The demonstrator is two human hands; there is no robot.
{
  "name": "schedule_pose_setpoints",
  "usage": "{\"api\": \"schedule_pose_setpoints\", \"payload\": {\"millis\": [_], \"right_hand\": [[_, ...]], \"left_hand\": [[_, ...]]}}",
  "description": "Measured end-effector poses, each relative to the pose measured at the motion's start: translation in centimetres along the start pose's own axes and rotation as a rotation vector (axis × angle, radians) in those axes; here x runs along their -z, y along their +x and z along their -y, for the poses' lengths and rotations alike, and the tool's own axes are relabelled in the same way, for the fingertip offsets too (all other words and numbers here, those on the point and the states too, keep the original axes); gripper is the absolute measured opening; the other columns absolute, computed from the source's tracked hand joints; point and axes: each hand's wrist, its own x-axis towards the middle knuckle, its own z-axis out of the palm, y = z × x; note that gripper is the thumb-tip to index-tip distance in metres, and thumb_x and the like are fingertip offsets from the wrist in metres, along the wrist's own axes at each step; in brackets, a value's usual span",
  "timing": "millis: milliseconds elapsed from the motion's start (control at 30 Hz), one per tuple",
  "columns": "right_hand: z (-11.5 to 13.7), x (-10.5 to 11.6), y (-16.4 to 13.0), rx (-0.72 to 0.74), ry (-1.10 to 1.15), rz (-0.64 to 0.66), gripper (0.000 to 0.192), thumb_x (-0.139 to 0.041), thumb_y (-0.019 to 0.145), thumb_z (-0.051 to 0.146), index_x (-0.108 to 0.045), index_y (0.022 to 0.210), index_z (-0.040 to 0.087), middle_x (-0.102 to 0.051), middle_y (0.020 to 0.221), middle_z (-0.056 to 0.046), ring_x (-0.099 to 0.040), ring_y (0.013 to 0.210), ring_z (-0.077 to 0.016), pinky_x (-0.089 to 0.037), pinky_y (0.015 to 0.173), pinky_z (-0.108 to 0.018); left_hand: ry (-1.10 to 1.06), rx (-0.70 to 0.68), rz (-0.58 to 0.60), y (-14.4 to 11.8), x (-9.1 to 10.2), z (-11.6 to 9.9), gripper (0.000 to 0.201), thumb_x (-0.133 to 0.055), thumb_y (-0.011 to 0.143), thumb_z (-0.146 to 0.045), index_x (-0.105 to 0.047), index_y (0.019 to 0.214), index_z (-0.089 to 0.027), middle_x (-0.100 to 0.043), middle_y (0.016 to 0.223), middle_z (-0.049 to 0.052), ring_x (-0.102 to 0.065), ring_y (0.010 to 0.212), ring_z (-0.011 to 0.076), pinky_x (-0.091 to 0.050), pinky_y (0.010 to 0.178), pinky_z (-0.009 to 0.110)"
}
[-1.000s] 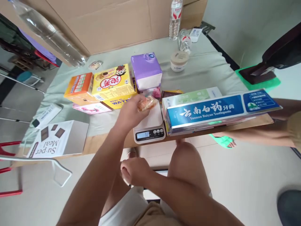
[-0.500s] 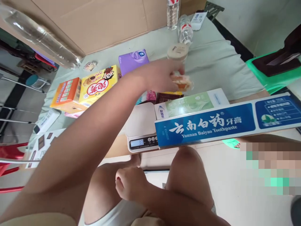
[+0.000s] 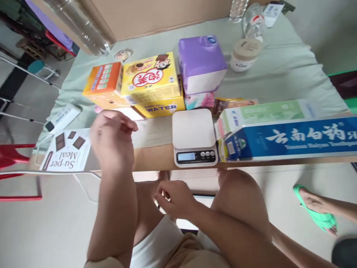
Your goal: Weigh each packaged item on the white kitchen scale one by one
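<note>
- Fingers of my left hand [image 3: 113, 139] were loosely curled, grip empty, raised above the surface [image 3: 156, 156] edge near the Su-per Meal box [image 3: 67, 150].
- My right hand [image 3: 174, 197] hung half-curled, grasping nothing, over my lap below the kitchen scale [image 3: 194, 137].
- Its platform sat bare, beside the blue toothpaste box [image 3: 290, 139].

Scale display [image 3: 186, 156] digits unreadable, blue toothpaste box [image 3: 290, 139] cut off at right edge, clear bottle [image 3: 80, 26] cropped at top, left hand [image 3: 111, 139] blurred so grip unclear.
</note>
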Motion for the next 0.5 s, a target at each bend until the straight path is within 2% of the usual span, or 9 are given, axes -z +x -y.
{"api": "schedule_pose_setpoints", "payload": {"millis": [67, 167, 300, 400, 433, 500], "right_hand": [[-0.4, -0.4, -0.5, 0.047, -0.004, -0.029, 0.029, -0.057, 0.096, 0.036, -0.057, 0.073, 0.018, -0.06, 0.067, 0.002, -0.047, 0.062, -0.009, -0.031, 0.065, -0.024], [-0.1, -0.3, -1.3, 0.145, -0.027, -0.112, 0.033, -0.047, 0.099, 0.031, -0.049, 0.069, 0.018, -0.055, 0.062, 0.001, -0.046, 0.059, -0.0087, -0.033, 0.061, -0.024], [2.9, 1.6, -1.1, 0.287, -0.065, -0.296, 0.027, -0.041, 0.103, 0.029, -0.059, 0.084, 0.02, -0.06, 0.071, 0.0, -0.054, 0.062, -0.0096, -0.041, 0.059, -0.023], [6.2, 4.3, 1.6, 0.347, -0.106, -0.517, 0.017, -0.046, 0.104, 0.03, -0.06, 0.099, 0.022, -0.062, 0.087, -0.002, -0.056, 0.074, -0.011, -0.048, 0.068, -0.025], [7.1, 5.3, 2.9, 0.359, -0.119, -0.62, 0.014, -0.05, 0.103, 0.031, -0.06, 0.106, 0.023, -0.062, 0.099, -0.004, -0.058, 0.083, -0.0121, -0.05, 0.073, -0.026], [8.1, 7.4, 5.5, 0.38, -0.133, -0.844, 0.025, -0.058, 0.098, 0.034, -0.056, 0.122, 0.025, -0.057, 0.13, -0.009, -0.061, 0.098, -0.0135, -0.051, 0.071, -0.026]], "left_hand": [[0.026, -0.015, 0.012, -0.9, 1.4, 1.4, 0.023, -0.071, 0.089, -0.031, -0.06, 0.07, -0.023, -0.056, 0.062, -0.001, -0.054, 0.06, 0.0136, -0.042, 0.059, 0.033], [0.092, -0.083, 0.087, -2.1, 2.7, 2.8, 0.024, -0.067, 0.098, -0.044, -0.064, 0.084, -0.025, -0.065, 0.075, 0.001, -0.061, 0.072, 0.0169, -0.051, 0.07, 0.037], [0.155, -0.198, 0.195, -2.4, 3.9, 4.3, 0.034, -0.057, 0.102, -0.058, -0.067, 0.101, -0.025, -0.072, 0.097, 0.006, -0.068, 0.093, 0.0212, -0.058, 0.084, 0.04], [0.147, -0.248, 0.205, -1.7, 4.3, 5.0, 0.035, -0.054, 0.103, -0.055, -0.065, 0.117, -0.025, -0.071, 0.122, 0.011, -0.067, 0.116, 0.0251, -0.059, 0.091, 0.041], [0.146, -0.268, 0.214, -1.5, 4.3, 5.2, 0.034, -0.053, 0.104, -0.053, -0.064, 0.121, -0.026, -0.069, 0.131, 0.012, -0.066, 0.12, 0.0258, -0.059, 0.09, 0.04], [0.146, -0.287, 0.238, -1.2, 4.2, 5.3, 0.034, -0.051, 0.105, -0.051, -0.061, 0.128, -0.027, -0.061, 0.149, 0.013, -0.066, 0.119, 0.0256, -0.058, 0.082, 0.037]]}}
